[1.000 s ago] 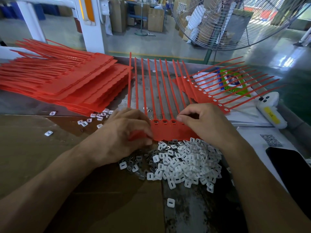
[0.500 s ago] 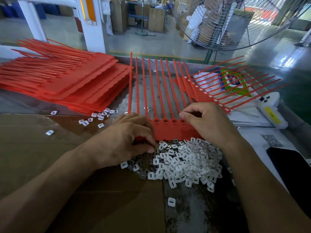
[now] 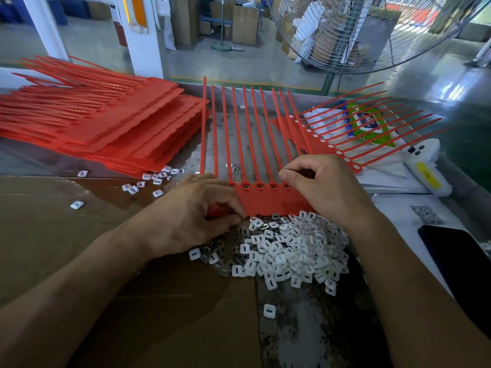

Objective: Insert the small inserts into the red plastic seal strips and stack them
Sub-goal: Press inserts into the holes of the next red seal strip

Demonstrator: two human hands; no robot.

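Note:
A red seal strip set [image 3: 268, 200] lies flat in front of me, its long tails pointing away. My left hand [image 3: 191, 216] pinches its near left edge, fingers closed at the boundary with the pile of small white inserts [image 3: 289, 251]. My right hand [image 3: 324, 187] rests curled on the strip's right end, thumb and forefinger pinched together at the sockets; whether an insert is between them is hidden. A tall stack of red strips [image 3: 111, 128] sits at the left. Another strip set [image 3: 345, 139] lies fanned out at the right.
Loose inserts [image 3: 148, 181] are scattered near the stack, one [image 3: 269, 311] alone in front. Cardboard [image 3: 66, 248] covers the left of the bench. A white handheld device [image 3: 425, 168], a printed sheet with a code [image 3: 426, 215] and a black phone [image 3: 457, 261] lie right. A big fan [image 3: 372, 33] stands behind.
My left hand has slid slightly toward me along the strip's near edge, next to the insert pile. My right hand stays on the strip's right end, fingers pinched a little tighter.

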